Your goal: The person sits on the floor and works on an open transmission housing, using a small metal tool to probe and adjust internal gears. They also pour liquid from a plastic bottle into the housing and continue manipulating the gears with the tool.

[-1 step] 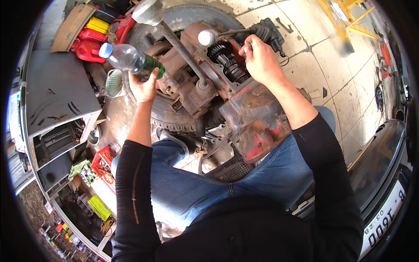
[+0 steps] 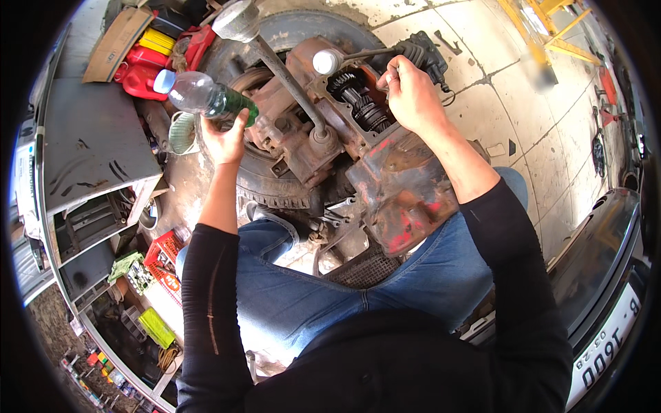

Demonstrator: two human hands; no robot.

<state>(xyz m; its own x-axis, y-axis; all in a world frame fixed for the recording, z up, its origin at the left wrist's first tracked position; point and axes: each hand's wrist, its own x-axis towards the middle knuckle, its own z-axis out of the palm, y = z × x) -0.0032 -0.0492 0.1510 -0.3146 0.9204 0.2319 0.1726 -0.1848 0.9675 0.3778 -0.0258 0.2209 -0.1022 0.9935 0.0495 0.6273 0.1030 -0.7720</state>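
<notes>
In my left hand [image 2: 224, 141] is a clear plastic bottle [image 2: 196, 93] with a light blue cap. It lies tilted, cap toward the left, with green liquid at its lower right end. My right hand [image 2: 413, 93] is closed in a pinch at the right edge of an opened gearbox [image 2: 323, 103]. Whatever those fingertips hold, if anything, is too small to make out. Dark toothed gears [image 2: 359, 100] show inside the housing's opening. From the casing beside them rises a long metal rod [image 2: 286, 76] with a wide pale top. A white round cap [image 2: 326, 62] sits by the gears.
Behind the gearbox lies a large tyre [image 2: 303, 31]. Red jerrycans [image 2: 141, 82] and a grey metal cabinet [image 2: 96, 138] stand at the left, above a red plastic basket [image 2: 163, 255]. A yellow metal frame [image 2: 533, 38] is far right; a dark vehicle bumper [image 2: 585, 241] is near right.
</notes>
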